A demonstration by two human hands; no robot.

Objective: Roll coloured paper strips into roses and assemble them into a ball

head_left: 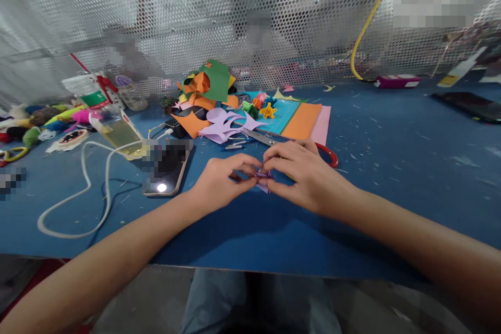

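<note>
Between my fingertips is a small folded piece of purple paper (263, 183), pinched from both sides just above the blue table. My left hand (225, 178) grips its left side with thumb and fingers. From the right, my right hand (303, 173) pinches the same paper; the fingers partly hide its shape. Behind my right hand lie scissors (260, 137) with red handles, partly covered by that hand. Lilac paper scraps (221, 126) with curved cutouts rest beyond my hands. Small folded paper flowers, one of them a yellow flower (268, 110), sit on the stacked sheets.
A phone (169, 167) lies left of my hands near a looped white cable (88, 188). Orange sheets (303, 121) and green paper (219, 81) are farther back. At left stand a plastic jar (92, 91) and yarn bundles. A dark phone (469, 106) lies far right, before the perforated metal screen (313, 21).
</note>
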